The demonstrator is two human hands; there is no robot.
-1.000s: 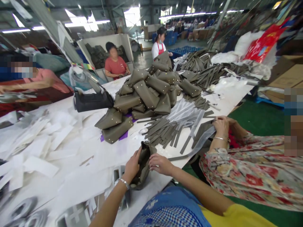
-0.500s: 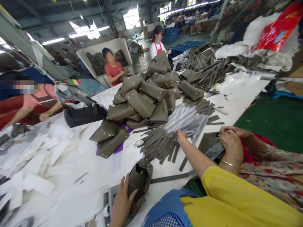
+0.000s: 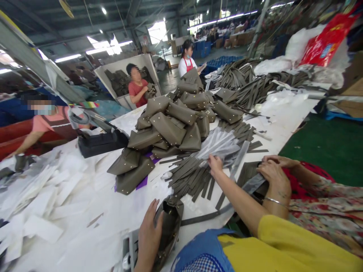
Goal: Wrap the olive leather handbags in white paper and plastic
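Observation:
My left hand (image 3: 149, 230) lies against an olive-brown bag (image 3: 169, 223) standing with its mouth facing up at the table's front edge. Its fingers are stretched out along the bag's side, with the thumb apart near the opening. My right hand (image 3: 215, 164) reaches over a fanned pile of flat grey-brown straps (image 3: 188, 174), many of them in clear plastic sleeves (image 3: 219, 141). The fingers of this hand are bent and drawn together at the sleeves. What lies between them is too small to make out. One long strap (image 3: 200, 219) runs rightward from the bag.
Finished-looking olive bags (image 3: 170, 126) are heaped mid-table. White sheets (image 3: 42, 211) cover the left side. A black bag (image 3: 102, 141) lies beyond them. Close on my right, a co-worker's hands (image 3: 273, 172) work on brown material. More people stand across the table.
My right hand has shifted slightly left over the straps, and its fingers have drawn in. My left hand has straightened and slid toward the bag's outer side. The view has tilted a little.

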